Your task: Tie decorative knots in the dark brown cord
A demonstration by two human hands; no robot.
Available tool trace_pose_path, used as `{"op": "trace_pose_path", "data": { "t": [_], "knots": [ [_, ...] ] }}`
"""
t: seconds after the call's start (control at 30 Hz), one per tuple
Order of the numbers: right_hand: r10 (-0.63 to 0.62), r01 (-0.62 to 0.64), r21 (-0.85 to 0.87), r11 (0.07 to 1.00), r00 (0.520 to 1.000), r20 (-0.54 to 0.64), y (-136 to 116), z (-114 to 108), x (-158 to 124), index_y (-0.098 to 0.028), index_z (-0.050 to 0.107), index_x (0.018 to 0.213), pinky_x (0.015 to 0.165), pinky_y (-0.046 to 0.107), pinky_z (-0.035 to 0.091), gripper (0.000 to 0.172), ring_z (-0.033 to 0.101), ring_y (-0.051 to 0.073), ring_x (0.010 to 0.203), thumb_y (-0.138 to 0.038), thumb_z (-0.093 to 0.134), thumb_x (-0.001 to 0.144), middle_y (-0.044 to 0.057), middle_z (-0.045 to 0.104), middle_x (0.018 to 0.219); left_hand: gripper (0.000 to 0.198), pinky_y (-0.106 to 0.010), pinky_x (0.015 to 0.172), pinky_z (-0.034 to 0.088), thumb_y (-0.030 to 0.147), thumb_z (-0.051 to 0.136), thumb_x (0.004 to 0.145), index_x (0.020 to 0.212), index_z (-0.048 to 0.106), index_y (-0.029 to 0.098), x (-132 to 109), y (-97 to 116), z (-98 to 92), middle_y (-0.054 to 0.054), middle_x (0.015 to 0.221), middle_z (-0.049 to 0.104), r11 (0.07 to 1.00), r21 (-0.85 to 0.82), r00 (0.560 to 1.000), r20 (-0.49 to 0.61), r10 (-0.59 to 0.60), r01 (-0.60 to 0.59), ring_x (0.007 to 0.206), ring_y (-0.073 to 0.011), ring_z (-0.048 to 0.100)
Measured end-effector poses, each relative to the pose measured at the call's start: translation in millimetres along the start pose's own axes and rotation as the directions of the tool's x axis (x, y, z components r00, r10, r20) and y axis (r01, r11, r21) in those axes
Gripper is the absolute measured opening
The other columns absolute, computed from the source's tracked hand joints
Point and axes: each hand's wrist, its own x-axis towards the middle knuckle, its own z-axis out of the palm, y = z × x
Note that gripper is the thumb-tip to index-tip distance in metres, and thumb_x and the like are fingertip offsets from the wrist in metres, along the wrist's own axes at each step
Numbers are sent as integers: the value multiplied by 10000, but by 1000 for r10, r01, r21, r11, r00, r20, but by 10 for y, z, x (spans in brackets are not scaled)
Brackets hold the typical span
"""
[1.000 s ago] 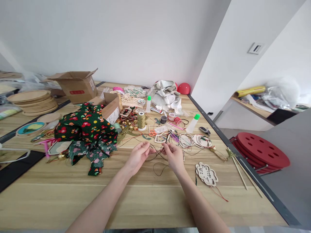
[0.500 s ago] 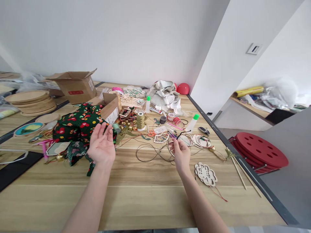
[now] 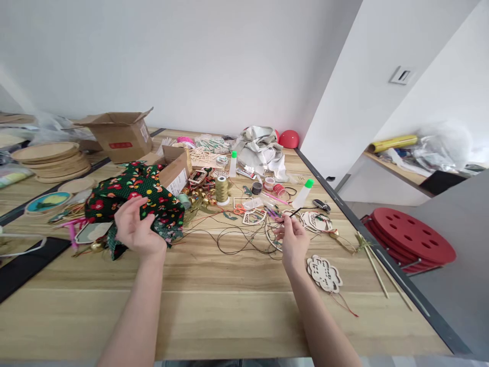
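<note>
My left hand (image 3: 138, 229) is raised in front of a dark green patterned cloth (image 3: 126, 186), palm turned inward, fingers bent but apart and holding nothing. In a pinch between the thumb and fingers of my right hand (image 3: 294, 245) is a thin black cord (image 3: 295, 212), whose dark end sticks out to the upper right. Loops of thin dark cord (image 3: 225, 250) lie on the wood between my hands. A round wooden ring (image 3: 268, 235) is partly hidden behind the right hand. Close to that hand lie cut-out wooden tags (image 3: 315, 220) and a scalloped wooden tag (image 3: 324, 273).
Beyond the hands stand a gold thread spool (image 3: 221, 190) and a green-capped bottle (image 3: 303, 193). Orange scissors (image 3: 239, 208) lie among small craft parts. Cardboard boxes (image 3: 124, 137) are at the back left, thin sticks (image 3: 376, 270) at the right edge, and red stools (image 3: 412, 234) beyond it.
My left hand has moved left and turned, its fingers curling from a flat open palm. My right hand has shifted slightly to the right with the black cord still pinched.
</note>
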Motion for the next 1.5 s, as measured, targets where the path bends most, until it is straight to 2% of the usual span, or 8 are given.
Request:
{"op": "trace_pose_path", "data": {
  "t": [0.13,0.23,0.37,0.5,0.8,1.1,1.3,1.5],
  "knots": [
    [8,-9,41,999,1000,16,-27,3,8,-145,631,852,365,193,382,386,528,95,434,-514,623,738,54,662,791,199,-447,1022,340,203,574,723,893,665,155,-96,122,-18,-80,1016,599,931,233,935,286,211,-281,1091,-274,503],
    [27,-34,46,998,988,154,-50,35,-33,-134,646,842,362,188,367,387,520,89,425,-506,633,738,61,664,770,168,-398,941,420,207,548,785,896,669,171,-239,237,57,-77,969,612,935,143,836,507,212,-324,987,-231,558],
    [75,-84,17,996,951,300,-61,95,-135,-129,656,906,345,184,349,411,543,101,427,-509,628,750,80,679,791,187,-330,870,469,239,517,847,969,652,194,-546,398,220,-54,983,640,990,-3,553,829,80,-138,942,-186,590],
    [116,-117,-23,993,911,396,-39,143,-215,-136,663,962,347,201,368,462,569,123,433,-541,624,741,83,692,804,319,-335,907,454,327,587,824,1125,592,220,-839,513,313,-47,1062,648,997,76,346,935,-80,24,1000,-191,586],
    [124,-107,-63,992,873,471,-12,192,-302,-149,705,872,351,216,376,455,581,131,461,-568,634,712,84,686,866,294,-312,783,498,213,549,812,1091,636,179,-1020,489,335,-46,848,689,913,221,210,929,-305,343,777,-173,634],
    [110,-76,-88,993,857,503,-20,191,-304,-150,708,820,392,232,407,408,553,133,462,-540,615,745,55,679,717,145,-294,783,488,283,628,758,738,726,178,-1050,464,354,-80,902,667,911,164,234,935,-266,378,861,-200,622],
    [164,-193,-4,981,826,539,-29,190,-308,-154,669,868,412,247,474,401,639,182,575,-525,662,713,74,686,827,169,-297,774,486,311,583,799,841,690,188,-973,420,346,-42,879,708,839,227,160,925,-345,495,826,-197,643],
    [204,-324,75,943,741,640,-26,215,-322,-173,585,782,556,341,565,379,678,239,675,-527,687,693,62,682,773,190,-284,726,479,266,552,793,954,556,165,-947,422,352,-29,782,637,790,198,194,909,-370,580,767,-165,616]
  ]
}}
